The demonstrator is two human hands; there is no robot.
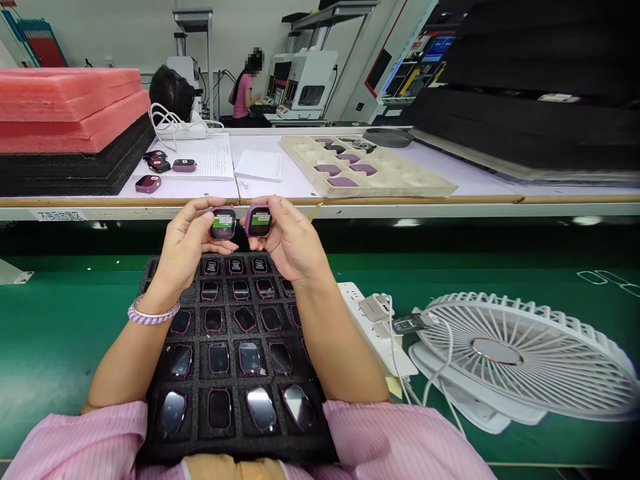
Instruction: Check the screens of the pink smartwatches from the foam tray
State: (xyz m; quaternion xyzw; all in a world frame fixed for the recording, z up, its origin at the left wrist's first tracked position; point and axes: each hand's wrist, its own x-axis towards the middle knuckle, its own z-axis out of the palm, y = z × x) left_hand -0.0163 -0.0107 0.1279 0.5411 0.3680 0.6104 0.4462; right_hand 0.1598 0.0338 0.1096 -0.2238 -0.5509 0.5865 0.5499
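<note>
My left hand [186, 243] is closed on a purple smartwatch body [223, 224], held by its edges with its lit screen facing me. A second purple smartwatch body [259, 221] is gripped by my right hand [294, 241], side by side with the first and a small gap apart. Both screens show a green band with white text. Below my hands lies a black foam tray [195, 390] with rows of square pockets. Watch bodies, such as one purple-framed watch [219, 409], lie in the pockets; several in the far row have lit screens. My forearms cover parts of the tray's sides.
A white fan [500, 353] and a power strip [350, 293] with cables lie at right. On the shelf ahead are pink foam sheets [70, 113], loose watches [148, 184], a beige tray [380, 180] and black foam [520, 133]. Beyond, a person [243, 93] sits by a machine.
</note>
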